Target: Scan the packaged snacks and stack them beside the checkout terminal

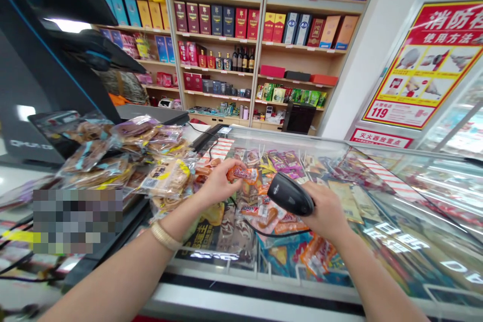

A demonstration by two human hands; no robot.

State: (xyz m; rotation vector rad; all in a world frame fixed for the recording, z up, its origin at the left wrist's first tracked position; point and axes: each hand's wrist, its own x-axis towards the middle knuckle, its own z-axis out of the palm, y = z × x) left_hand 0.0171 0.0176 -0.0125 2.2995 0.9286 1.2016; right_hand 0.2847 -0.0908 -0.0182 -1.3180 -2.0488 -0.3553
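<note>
Between the thumb and fingers of my left hand [221, 183] is a small orange snack packet [245, 174], its printed side up. My right hand [328, 211] is wrapped round the handle of a black barcode scanner [289, 193], whose head points left toward the packet. More orange snack packets [252, 210] lie below, on the glass top of a display freezer [226, 271]. A black cable [279, 235] runs across the glass beneath the scanner. The trigger finger is hidden behind the scanner.
A pile of clear-bagged snacks [166, 178] sits to the left, by a dark checkout terminal [56, 70]. Frozen goods in wrappers [349, 198] show through the freezer glass. Behind stand shelves of boxed bottles [217, 20]. A red and yellow poster [426, 60] hangs at right.
</note>
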